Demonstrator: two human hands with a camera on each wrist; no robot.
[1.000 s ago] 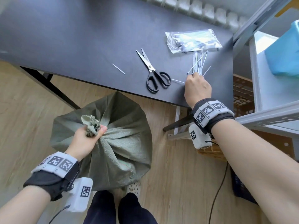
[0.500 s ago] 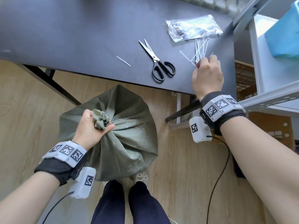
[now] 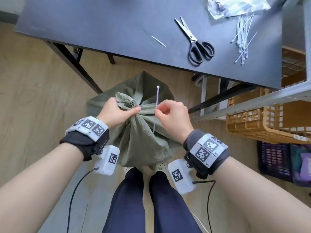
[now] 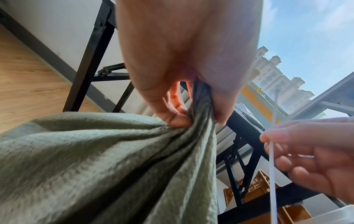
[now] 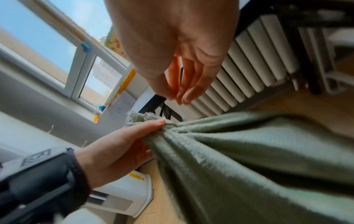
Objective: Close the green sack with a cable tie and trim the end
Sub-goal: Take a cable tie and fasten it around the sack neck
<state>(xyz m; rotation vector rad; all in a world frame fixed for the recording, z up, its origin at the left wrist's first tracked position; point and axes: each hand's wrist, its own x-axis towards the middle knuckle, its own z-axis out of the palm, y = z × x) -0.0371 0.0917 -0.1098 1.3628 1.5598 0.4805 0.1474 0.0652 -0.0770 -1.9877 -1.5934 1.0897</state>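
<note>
The green sack [image 3: 141, 145] stands on the floor between my feet and the table. My left hand [image 3: 117, 111] grips its gathered neck [image 4: 201, 106], with the bunched mouth sticking up past the fingers. My right hand [image 3: 170, 113] pinches one white cable tie [image 3: 156, 105] near its middle, right beside the neck. The tie stands nearly upright, its square head on top and its tail hanging down over the sack. In the left wrist view the tie [image 4: 272, 169] runs past my right fingers. Black-handled scissors [image 3: 195, 42] lie on the table.
On the dark table [image 3: 101, 27] lie a loose bunch of white cable ties [image 3: 242, 37], their clear bag [image 3: 235, 5] and one cut-off strip [image 3: 158, 41]. A grey shelf rail [image 3: 252, 105], a yellow crate [image 3: 262, 121] and a dark crate [image 3: 276, 162] stand at the right.
My right hand left the ties on the table and came down to the sack's neck with one tie pinched in it. My left hand kept its grip on the neck.
</note>
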